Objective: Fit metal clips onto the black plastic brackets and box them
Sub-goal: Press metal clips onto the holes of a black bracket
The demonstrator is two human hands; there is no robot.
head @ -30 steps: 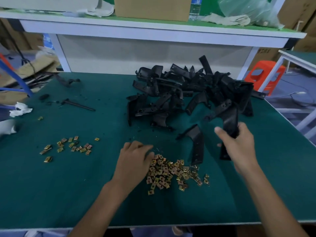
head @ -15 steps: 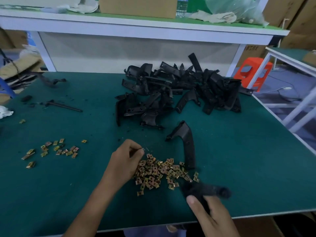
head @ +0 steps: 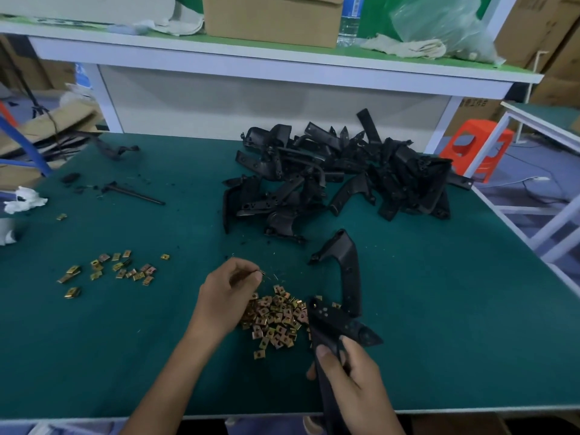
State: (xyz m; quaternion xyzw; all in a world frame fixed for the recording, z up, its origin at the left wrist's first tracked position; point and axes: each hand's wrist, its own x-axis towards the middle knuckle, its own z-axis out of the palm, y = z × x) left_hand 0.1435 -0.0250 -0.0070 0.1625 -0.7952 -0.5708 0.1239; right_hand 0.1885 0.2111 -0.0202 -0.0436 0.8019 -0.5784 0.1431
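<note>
You grip black curved plastic bracket point(head: 332, 321) in your right hand point(head: 354, 378), lower centre-right, holed end tilted up-left, overlapping clip heap's right edge. Second black arched bracket point(head: 346, 271) lies flat just above it, centre frame. Tangled pile of black brackets point(head: 339, 180) upper centre. Heap of small brass-coloured square metal clips point(head: 276, 318) lower centre; looser scatter of clips point(head: 116, 268) at left. Your left hand point(head: 226, 293) pinches single small clip point(head: 261, 272) above heap.
</note>
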